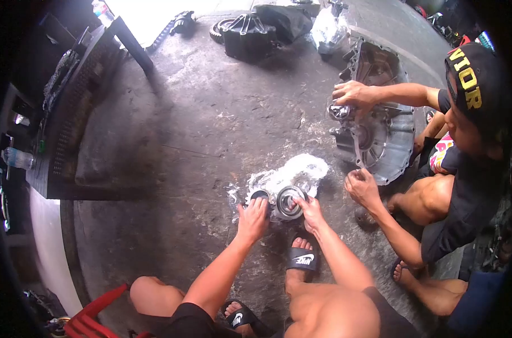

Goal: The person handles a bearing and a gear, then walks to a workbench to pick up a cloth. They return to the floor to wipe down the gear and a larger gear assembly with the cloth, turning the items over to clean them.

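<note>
My right hand (311, 213) grips the edge of a round metal ring (290, 202), with the thumb and fingers on its right side. To the left, my left hand (253, 218) has its fingers on a smaller dark round part (260, 196). Both parts are over a crumpled, shiny plastic sheet (304, 169) on the dark floor. The ring's centre looks hollow, and the underside of each part is hidden.
At the right, a person in a black cap (464, 79) crouches with both hands at a large metal housing (380, 124). A black casing (247, 36) and a plastic-wrapped part (329, 31) stand farther back. A dark bench (70, 129) is at the left.
</note>
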The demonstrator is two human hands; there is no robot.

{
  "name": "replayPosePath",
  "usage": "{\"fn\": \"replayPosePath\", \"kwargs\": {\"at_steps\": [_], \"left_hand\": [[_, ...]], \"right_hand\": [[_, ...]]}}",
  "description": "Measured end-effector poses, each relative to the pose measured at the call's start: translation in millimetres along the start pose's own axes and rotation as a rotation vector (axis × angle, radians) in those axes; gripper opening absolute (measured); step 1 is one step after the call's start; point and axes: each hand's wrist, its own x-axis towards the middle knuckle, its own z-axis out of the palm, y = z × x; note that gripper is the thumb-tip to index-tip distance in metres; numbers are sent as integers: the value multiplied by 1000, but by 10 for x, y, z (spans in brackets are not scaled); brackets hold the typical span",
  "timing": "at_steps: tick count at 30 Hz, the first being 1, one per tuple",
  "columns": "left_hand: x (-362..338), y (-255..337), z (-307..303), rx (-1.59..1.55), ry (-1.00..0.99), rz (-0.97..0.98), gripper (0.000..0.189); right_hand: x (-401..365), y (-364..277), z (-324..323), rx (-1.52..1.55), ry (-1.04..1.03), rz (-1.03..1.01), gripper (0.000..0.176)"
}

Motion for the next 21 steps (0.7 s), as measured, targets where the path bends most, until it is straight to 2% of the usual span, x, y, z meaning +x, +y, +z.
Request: {"fn": "replayPosePath", "kwargs": {"at_steps": [2, 4, 5, 6, 9, 12, 14, 16, 19, 20, 21], "left_hand": [[10, 24, 62, 34, 37, 12, 58], [26, 26, 118, 70, 80, 61, 55], [51, 75, 86, 20, 40, 47, 43], [76, 94, 99, 19, 26, 58, 42], [51, 96, 170, 56, 2, 88, 39], [8, 64, 248, 97, -78, 112, 37], [9, 52, 231, 126, -174, 123, 38], [31, 78, 69, 138, -286, 124, 43], [-49, 103, -438, 103, -144, 226, 51], [-16, 128, -745, 70, -191, 205, 55], [9, 119, -1108, 48, -240, 187, 58]], "right_hand": [[199, 118, -97, 46, 11, -11, 15], [322, 127, -147, 121, 115, 75, 17], [366, 121, -151, 58, 140, 31, 21], [413, 94, -159, -8, 162, -15, 26], [361, -163, -152, -540, 198, 15, 38], [367, -217, -166, -1067, 319, -102, 48], [359, -162, -182, -1135, 347, -143, 53], [327, -128, -199, -1207, 375, -188, 57], [72, -294, -124, -1221, 354, -223, 43], [-51, -387, -131, -1176, 288, -184, 40], [-294, -683, 7, -1131, 271, -18, 36]]}}
